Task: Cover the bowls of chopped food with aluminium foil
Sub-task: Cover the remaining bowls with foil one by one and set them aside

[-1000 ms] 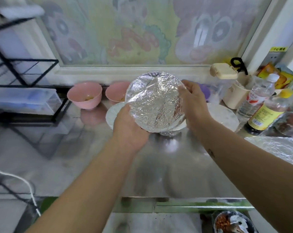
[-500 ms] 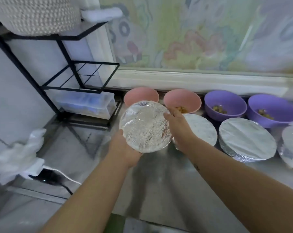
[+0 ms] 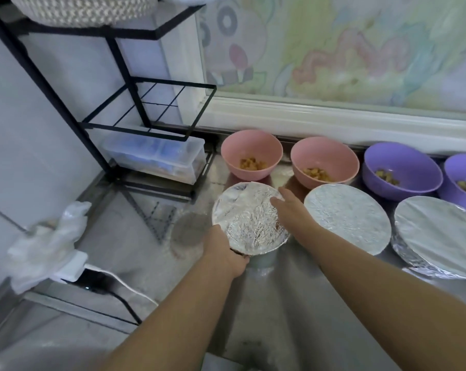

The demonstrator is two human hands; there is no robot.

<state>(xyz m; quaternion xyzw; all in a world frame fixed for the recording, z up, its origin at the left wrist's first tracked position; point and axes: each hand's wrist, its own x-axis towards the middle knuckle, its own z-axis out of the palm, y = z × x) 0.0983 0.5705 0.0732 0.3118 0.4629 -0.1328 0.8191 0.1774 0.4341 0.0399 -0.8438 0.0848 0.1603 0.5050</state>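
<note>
Foil-covered bowl (image 3: pixel 249 219): I see it at the centre of the frame, over the steel counter (image 3: pixel 293 317), in front of the left pink bowl (image 3: pixel 252 153). Crinkled foil hides its whole top. I cannot tell whether its base touches the counter.
Left hand (image 3: pixel 223 250): it grips the near rim of that bowl from the lower left, thumb on the foil edge and the other fingers curled out of my sight beneath.
Right hand (image 3: pixel 290 210): it rests on the right side of the foil, fingers straight and close together, clamped on nothing.
Open bowls: the left pink bowl, a second pink bowl (image 3: pixel 324 162) and two purple bowls (image 3: pixel 401 170) stand in a row along the back, each with chopped food in the bottom, uncovered.
Covered bowls: two more foil-topped bowls (image 3: pixel 347 215) sit to the right, in front of that row.
Left side: a black wire rack (image 3: pixel 146 108) stands over a clear plastic box (image 3: pixel 156 156); crumpled white plastic (image 3: pixel 47 245) lies at the far left.
</note>
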